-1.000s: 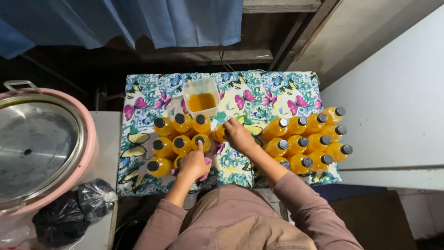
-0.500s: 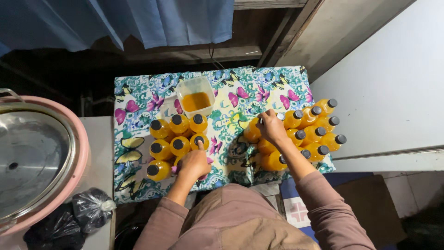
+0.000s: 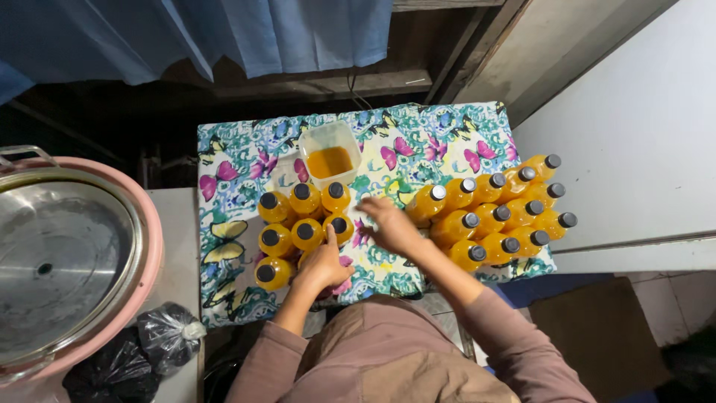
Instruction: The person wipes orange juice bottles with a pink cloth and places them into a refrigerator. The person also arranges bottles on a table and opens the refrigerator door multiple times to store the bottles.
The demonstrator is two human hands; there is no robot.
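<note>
Fingers of the left hand point(image 3: 322, 263) curl loosely at the left group of orange bottles point(image 3: 302, 216), touching the nearest one. Right hand point(image 3: 388, 224) lies flat with spread fingers on the table point(image 3: 239, 160), between both bottle groups, holding nothing

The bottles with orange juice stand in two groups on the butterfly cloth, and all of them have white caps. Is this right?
Not quite. The head view shows the bottles in two groups on the butterfly cloth, but their caps are dark, not white.
</note>
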